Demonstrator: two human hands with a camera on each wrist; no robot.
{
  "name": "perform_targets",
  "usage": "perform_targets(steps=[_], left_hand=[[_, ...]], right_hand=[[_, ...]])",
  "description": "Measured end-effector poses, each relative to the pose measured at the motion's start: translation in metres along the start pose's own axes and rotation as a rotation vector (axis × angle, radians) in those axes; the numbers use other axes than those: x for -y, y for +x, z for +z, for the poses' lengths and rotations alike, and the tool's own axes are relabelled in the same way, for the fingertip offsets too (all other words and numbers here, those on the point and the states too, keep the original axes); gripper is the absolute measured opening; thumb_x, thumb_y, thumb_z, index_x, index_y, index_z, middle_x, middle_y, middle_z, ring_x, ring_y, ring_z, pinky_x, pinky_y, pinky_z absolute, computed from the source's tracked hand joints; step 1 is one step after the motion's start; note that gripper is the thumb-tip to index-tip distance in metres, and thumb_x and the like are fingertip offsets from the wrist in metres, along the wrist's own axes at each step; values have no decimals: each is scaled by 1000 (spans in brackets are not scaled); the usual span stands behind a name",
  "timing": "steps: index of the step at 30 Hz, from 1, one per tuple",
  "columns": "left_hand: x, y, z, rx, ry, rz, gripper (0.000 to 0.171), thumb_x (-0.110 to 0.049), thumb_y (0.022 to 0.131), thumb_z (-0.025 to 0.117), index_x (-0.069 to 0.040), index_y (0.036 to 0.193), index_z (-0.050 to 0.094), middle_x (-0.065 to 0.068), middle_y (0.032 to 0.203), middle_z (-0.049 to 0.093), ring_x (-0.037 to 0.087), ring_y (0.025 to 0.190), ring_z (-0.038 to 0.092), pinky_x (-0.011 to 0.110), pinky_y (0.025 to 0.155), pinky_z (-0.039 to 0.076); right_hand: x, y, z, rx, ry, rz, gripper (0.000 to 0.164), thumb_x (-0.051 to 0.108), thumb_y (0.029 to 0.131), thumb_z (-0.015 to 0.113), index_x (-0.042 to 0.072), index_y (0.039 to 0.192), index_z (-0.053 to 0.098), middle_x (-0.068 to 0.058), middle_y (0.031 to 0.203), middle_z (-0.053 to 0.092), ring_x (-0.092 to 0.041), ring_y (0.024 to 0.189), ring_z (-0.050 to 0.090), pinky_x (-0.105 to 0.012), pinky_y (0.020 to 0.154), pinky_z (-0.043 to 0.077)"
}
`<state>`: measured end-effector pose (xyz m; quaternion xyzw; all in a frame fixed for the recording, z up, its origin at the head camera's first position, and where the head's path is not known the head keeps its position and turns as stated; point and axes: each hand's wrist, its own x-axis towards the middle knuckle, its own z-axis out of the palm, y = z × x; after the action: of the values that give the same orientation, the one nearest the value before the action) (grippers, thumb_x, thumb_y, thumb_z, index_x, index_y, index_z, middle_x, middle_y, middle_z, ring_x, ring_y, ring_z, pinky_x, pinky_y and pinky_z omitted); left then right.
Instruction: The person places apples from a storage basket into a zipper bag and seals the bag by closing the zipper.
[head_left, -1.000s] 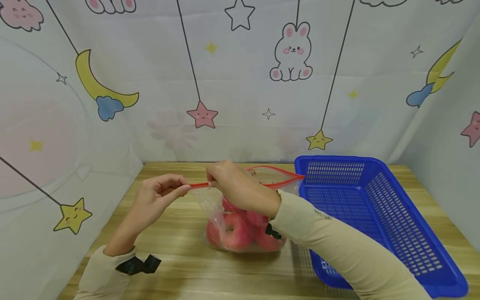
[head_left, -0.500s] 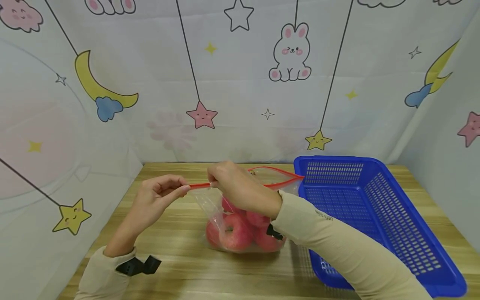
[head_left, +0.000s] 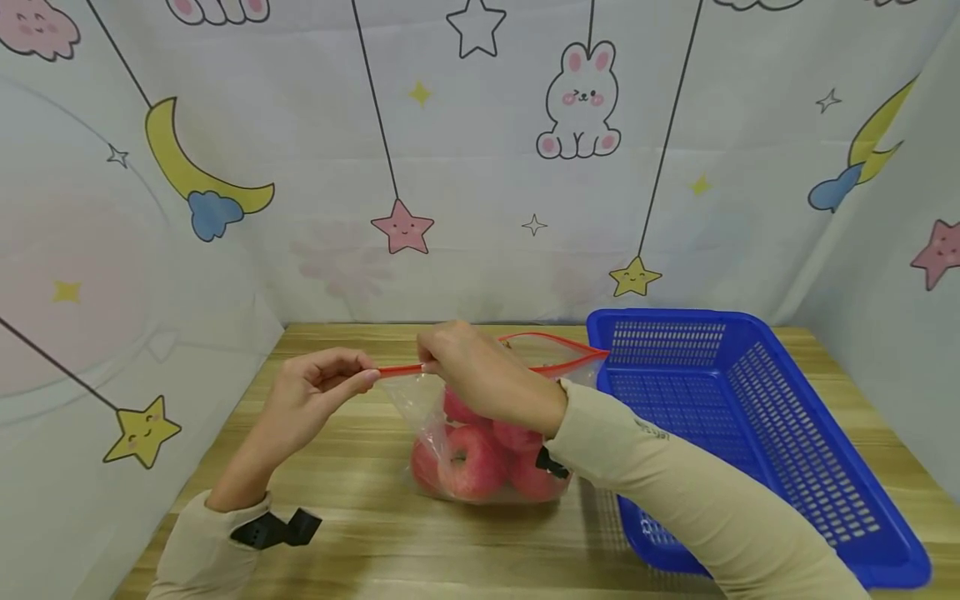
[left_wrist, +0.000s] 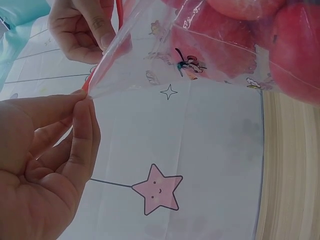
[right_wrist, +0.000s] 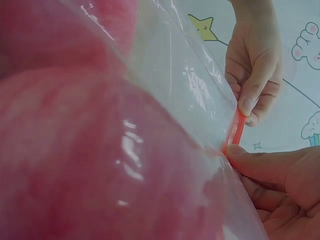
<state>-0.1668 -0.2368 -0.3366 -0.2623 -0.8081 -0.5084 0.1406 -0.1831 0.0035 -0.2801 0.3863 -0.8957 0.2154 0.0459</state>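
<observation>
A clear zip bag (head_left: 408,404) with a red zip strip (head_left: 401,370) stands on the table, filled with several red apples (head_left: 472,462). My left hand (head_left: 318,392) pinches the strip's left corner between thumb and fingers. Just to the right, my right hand (head_left: 476,367) pinches the same strip. Between the two hands the strip runs straight and pressed together; right of my right hand the bag's mouth gapes. In the left wrist view, printed insects show on the bag film (left_wrist: 150,60). The right wrist view has an apple (right_wrist: 100,160) close up behind the film.
A blue plastic basket (head_left: 772,400) with a slotted wall stands to the right of the bag, close beside it. The wooden table (head_left: 337,533) ends at a white curtain (head_left: 480,183) printed with stars, a moon and a rabbit.
My right hand has edged slightly to the right along the red strip, leaving a little more strip showing between the hands. My left hand stays at the corner.
</observation>
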Motion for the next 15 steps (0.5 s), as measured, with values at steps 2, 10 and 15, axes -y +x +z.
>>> perform_targets(steps=[2, 10, 15], left_hand=[[0, 0, 0, 1, -1, -1, 6, 1, 92, 68, -3, 95, 71, 10, 87, 69, 13, 71, 64, 22, 65, 55], [-2, -1, 0, 1, 16, -3, 5, 0, 92, 68, -2, 95, 71, 8, 87, 69, 13, 72, 64, 22, 65, 55], [-2, -1, 0, 1, 19, -2, 5, 0, 92, 69, -3, 95, 72, 4, 86, 69, 13, 71, 64, 22, 64, 54]], right_hand=[[0, 0, 0, -2, 4, 1, 8, 7, 94, 69, 9, 89, 62, 1, 86, 63, -12, 78, 55, -22, 65, 48], [-2, -2, 0, -9, 19, 4, 8, 7, 94, 69, 8, 88, 63, -1, 85, 64, -13, 77, 55, -23, 64, 47], [-2, -3, 0, -8, 27, 14, 8, 7, 93, 69, 8, 88, 63, 0, 85, 64, -13, 77, 55, -23, 63, 47]])
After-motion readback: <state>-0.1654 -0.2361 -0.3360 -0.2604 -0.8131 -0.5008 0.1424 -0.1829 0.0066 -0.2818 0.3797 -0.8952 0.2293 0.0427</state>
